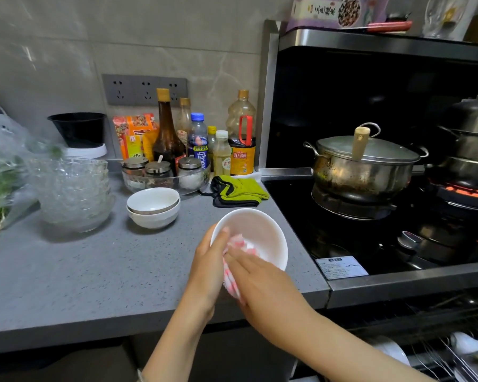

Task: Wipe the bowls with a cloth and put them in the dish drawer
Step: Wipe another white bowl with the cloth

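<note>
Bowl [262,235] looking slick, breakable: left hand [207,267] gripping rim at 9 o'clock, my right hand [262,279] pressing cloth [239,244] inside, fingers flat.

1. The bowl [260,232] I hold is plain white.
2. My cloth [232,279] is checked pink and white.
3. The two stacked bowls [153,209] are white too.
4. The counter [80,271] is grey with fine dark speckles.
5. The rag [239,188] by the stove is lime green edged in black.
</note>
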`<state>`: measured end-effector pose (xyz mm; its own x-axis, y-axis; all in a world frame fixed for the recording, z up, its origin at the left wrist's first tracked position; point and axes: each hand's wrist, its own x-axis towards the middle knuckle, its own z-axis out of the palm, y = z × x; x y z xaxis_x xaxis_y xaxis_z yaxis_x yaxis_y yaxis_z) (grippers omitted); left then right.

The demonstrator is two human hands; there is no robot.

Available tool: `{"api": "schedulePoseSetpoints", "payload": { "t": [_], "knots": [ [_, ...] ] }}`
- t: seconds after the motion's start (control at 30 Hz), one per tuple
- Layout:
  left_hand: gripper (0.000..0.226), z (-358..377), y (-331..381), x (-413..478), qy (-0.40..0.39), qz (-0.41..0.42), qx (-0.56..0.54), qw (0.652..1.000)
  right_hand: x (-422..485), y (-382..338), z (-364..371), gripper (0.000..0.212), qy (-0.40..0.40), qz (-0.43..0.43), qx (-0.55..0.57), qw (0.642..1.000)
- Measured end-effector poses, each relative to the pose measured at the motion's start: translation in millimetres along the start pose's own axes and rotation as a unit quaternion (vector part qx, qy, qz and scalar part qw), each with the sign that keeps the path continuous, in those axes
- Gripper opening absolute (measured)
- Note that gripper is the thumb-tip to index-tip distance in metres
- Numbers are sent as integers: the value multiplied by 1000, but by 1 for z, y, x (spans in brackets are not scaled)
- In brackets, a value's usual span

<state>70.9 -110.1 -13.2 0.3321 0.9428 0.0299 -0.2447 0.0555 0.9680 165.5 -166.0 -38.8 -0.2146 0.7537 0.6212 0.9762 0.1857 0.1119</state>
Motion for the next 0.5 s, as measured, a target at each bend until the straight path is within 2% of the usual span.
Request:
{"api": "schedulePoseSetpoints", "payload": {
  "t": [0.1,0.17,0.23,0.3,0.33,0.37,0.4,0.43,0.47,0.5],
  "knots": [
    [26,0,2,-1,-12,19,9,1000,5,9,-1,81,-32,22,-53,998],
    [23,-1,2,0,2,29,-3,1000,9,8,-5,79,-42,55,-69,995],
    [21,-1,3,0,18,42,-17,999,11,2,-8,56,-20,60,-93,994],
    [19,-1,4,0,21,46,-8,999,15,-3,-13,19,9,44,-92,995],
    [17,-2,4,1,20,43,2,999,16,-2,-15,13,18,45,-82,995],
    [16,-4,5,1,8,29,16,999,16,-1,-18,21,15,57,-63,996],
    [25,-7,6,2,-19,10,43,999,14,2,-19,30,5,71,-34,997],
    [43,-11,10,2,-52,-11,83,995,13,6,-21,37,-1,80,19,997],
    [59,-14,14,4,-81,-34,117,989,12,13,-23,42,-13,95,93,991],
    [66,-16,19,5,-102,-52,143,983,11,18,-28,44,-56,124,202,970]
  ]
}}
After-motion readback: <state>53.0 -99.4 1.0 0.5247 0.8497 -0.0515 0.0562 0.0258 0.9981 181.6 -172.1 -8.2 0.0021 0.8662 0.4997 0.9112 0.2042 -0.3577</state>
